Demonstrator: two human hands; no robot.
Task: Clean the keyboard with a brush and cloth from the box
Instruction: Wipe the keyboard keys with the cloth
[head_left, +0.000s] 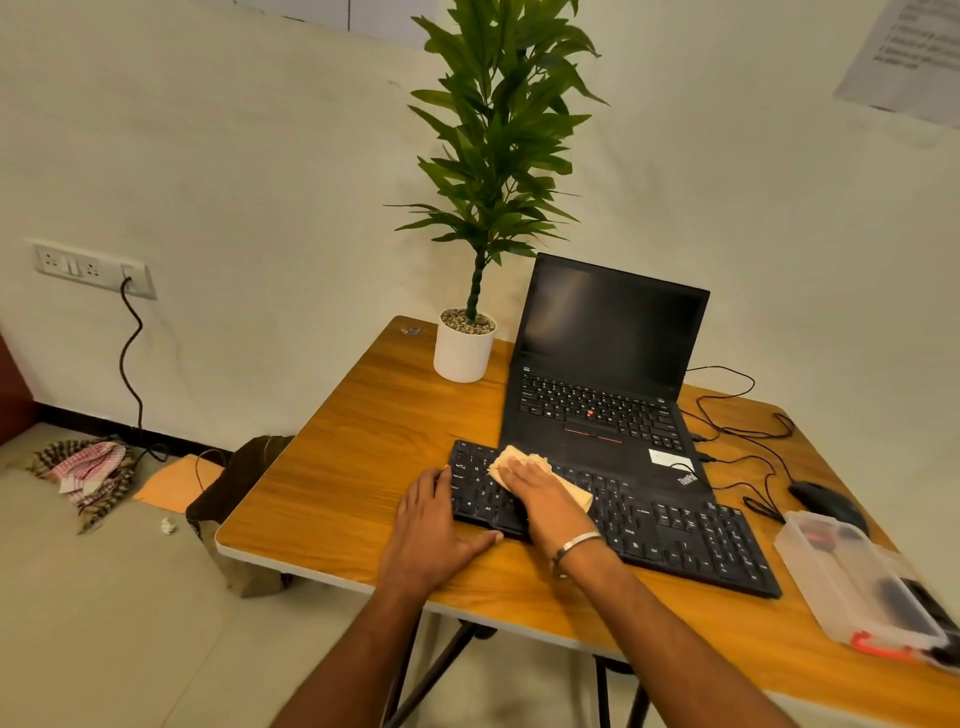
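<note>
Black keyboard (675, 535) flat on table — beige cloth (524, 462) crumpled on left end.

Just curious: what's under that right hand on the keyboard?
A folded beige cloth lies under the right hand, pressed flat on the black keyboard. The keys beneath the cloth are covered.

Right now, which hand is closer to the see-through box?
Right. The right hand presses the cloth on the keyboard, nearer the clear box. The left hand holds the keyboard's far end.
</note>
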